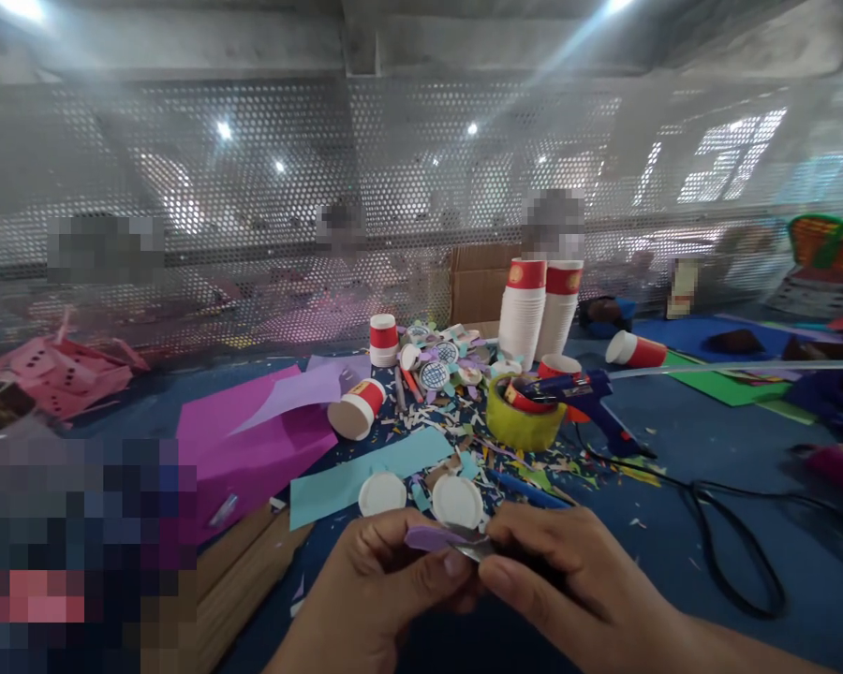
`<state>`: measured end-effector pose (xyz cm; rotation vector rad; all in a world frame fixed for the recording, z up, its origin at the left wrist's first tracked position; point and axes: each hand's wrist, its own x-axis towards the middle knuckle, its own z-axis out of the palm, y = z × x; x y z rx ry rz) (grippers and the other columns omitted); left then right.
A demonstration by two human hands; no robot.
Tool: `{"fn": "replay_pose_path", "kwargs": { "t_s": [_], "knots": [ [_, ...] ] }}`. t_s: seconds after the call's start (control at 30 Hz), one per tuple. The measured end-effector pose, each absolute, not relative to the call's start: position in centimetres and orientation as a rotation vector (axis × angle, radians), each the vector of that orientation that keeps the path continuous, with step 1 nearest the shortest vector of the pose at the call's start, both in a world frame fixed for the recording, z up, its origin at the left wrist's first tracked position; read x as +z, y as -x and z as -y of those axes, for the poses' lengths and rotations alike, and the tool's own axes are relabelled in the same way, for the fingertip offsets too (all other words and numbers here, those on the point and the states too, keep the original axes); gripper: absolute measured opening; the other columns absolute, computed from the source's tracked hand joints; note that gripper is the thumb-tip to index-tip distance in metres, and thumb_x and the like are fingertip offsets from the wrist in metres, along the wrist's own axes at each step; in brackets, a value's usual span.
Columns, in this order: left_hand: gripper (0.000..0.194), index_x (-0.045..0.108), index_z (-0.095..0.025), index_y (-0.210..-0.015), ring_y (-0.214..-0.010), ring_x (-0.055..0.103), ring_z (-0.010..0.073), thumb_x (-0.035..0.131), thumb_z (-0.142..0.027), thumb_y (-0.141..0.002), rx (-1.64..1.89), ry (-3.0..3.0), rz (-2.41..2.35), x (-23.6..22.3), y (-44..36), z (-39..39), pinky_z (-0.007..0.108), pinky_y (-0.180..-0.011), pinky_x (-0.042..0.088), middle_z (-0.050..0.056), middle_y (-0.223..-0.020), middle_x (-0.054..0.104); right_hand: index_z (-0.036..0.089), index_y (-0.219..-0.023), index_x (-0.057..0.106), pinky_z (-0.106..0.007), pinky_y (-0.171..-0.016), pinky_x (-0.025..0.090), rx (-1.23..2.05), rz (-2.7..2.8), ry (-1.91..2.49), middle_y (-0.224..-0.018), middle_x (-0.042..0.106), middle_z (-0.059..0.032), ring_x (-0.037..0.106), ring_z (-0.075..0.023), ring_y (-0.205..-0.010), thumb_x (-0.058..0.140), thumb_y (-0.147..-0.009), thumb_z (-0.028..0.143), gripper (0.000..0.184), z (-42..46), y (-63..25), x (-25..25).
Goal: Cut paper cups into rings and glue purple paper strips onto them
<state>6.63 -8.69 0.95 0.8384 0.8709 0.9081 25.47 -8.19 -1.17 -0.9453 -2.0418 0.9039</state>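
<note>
Low in front of me, my left hand (383,585) pinches a small piece of purple paper (426,537) between thumb and fingers. My right hand (576,571) is closed around scissors (475,551); their metal blades meet the paper's edge, and the handles are hidden by my fingers. Just beyond my hands lie two white paper discs with raised rims, a left one (382,494) and a right one (457,502). A light blue paper strip (372,477) lies behind them, among small paper scraps (436,412).
Purple paper sheets (253,468) lie left, beside a tipped paper cup (358,409). Tall cup stacks (522,318) stand behind decorated discs (436,374). A blue glue gun (590,402) rests on a yellow-green tape roll (524,421), its black cord (706,543) looping right. Brown cardboard (245,571) lies left.
</note>
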Motion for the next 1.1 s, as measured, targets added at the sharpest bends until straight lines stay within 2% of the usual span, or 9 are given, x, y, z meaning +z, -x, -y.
{"fn": "replay_pose_path", "kwargs": {
  "t_s": [0.23, 0.4, 0.47, 0.6, 0.67, 0.8, 0.93, 1.1],
  "knots": [
    [0.016, 0.075, -0.018, -0.063, -0.061, 0.057, 0.0103, 0.086, -0.030, -0.064, 0.888, -0.827, -0.817, 0.3, -6.4, 7.5, 0.021, -0.063, 0.043, 0.000, -0.061, 0.067, 0.018, -0.079, 0.064, -0.024, -0.055, 0.038, 0.964, 2.011, 0.915, -0.068, 0.063, -0.0023, 0.056, -0.0119, -0.060, 0.043, -0.098, 0.040, 0.036, 7.4, -24.9, -1.9],
    [0.020, 0.074, -0.016, -0.062, -0.061, 0.057, 0.0122, 0.085, -0.033, -0.066, 0.891, -0.855, -0.805, -0.1, -6.6, 6.9, 0.023, -0.062, 0.043, 0.001, -0.060, 0.066, 0.018, -0.076, 0.061, -0.024, -0.062, 0.043, 1.105, 1.927, 0.885, -0.073, 0.065, -0.0033, 0.060, -0.0131, -0.067, 0.040, -0.099, 0.042, 0.039, 6.9, -24.6, -1.6],
    [0.018, 0.074, -0.017, -0.067, -0.062, 0.057, 0.0126, 0.082, -0.033, -0.069, 0.925, -0.858, -0.818, 0.0, -6.6, 6.9, 0.023, -0.062, 0.043, 0.001, -0.063, 0.067, 0.019, -0.074, 0.058, -0.024, -0.060, 0.042, 1.096, 1.875, 0.903, -0.070, 0.060, -0.0018, 0.056, -0.0131, -0.065, 0.042, -0.098, 0.046, 0.039, 6.8, -24.7, -1.4],
    [0.007, 0.074, -0.019, -0.076, -0.072, 0.059, 0.0141, 0.075, -0.026, -0.077, 1.057, -0.867, -0.957, 0.8, -5.9, 6.6, 0.024, -0.071, 0.046, 0.001, -0.073, 0.069, 0.020, -0.065, 0.043, -0.024, -0.049, 0.029, 1.008, 1.770, 1.069, -0.060, 0.038, 0.0042, 0.036, -0.0104, -0.054, 0.043, -0.096, 0.052, 0.044, 6.9, -25.1, -1.2],
    [0.004, 0.073, -0.020, -0.081, -0.077, 0.061, 0.0165, 0.071, -0.023, -0.079, 1.113, -0.868, -1.009, 1.3, -5.1, 6.3, 0.027, -0.074, 0.048, 0.001, -0.078, 0.071, 0.020, -0.065, 0.041, -0.024, -0.051, 0.029, 1.015, 1.834, 1.125, -0.061, 0.035, 0.0045, 0.034, -0.0105, -0.055, 0.043, -0.096, 0.050, 0.043, 6.9, -25.1, -1.4],
    [0.012, 0.069, -0.020, -0.073, -0.076, 0.063, 0.0190, 0.062, -0.024, -0.083, 1.209, -0.949, -1.086, 1.9, -3.6, 5.9, 0.029, -0.069, 0.051, 0.002, -0.076, 0.070, 0.019, -0.071, 0.049, -0.024, -0.052, 0.031, 1.032, 2.108, 1.279, -0.063, 0.045, 0.0031, 0.039, -0.0113, -0.057, 0.051, -0.092, 0.039, 0.028, 7.1, -24.4, -1.7],
    [0.015, 0.067, -0.017, -0.073, -0.073, 0.062, 0.0180, 0.059, -0.023, -0.084, 1.177, -1.146, -1.214, 2.1, -2.9, 6.0, 0.029, -0.068, 0.051, 0.004, -0.076, 0.069, 0.017, -0.078, 0.057, -0.024, -0.052, 0.032, 0.804, 2.326, 1.366, -0.069, 0.056, -0.0003, 0.047, -0.0124, -0.057, 0.060, -0.085, 0.030, 0.015, 7.9, -23.7, -1.6],
    [0.009, 0.060, -0.018, -0.084, -0.070, 0.063, 0.0179, 0.057, -0.027, -0.086, 1.062, -1.248, -1.125, 1.8, -3.1, 6.7, 0.030, -0.065, 0.052, 0.003, -0.078, 0.067, 0.018, -0.094, 0.064, -0.027, -0.061, 0.040, 0.595, 2.438, 1.268, -0.085, 0.066, -0.0051, 0.060, -0.0174, -0.070, 0.058, -0.089, 0.032, 0.016, 9.0, -23.2, -1.8]
  ]
}}
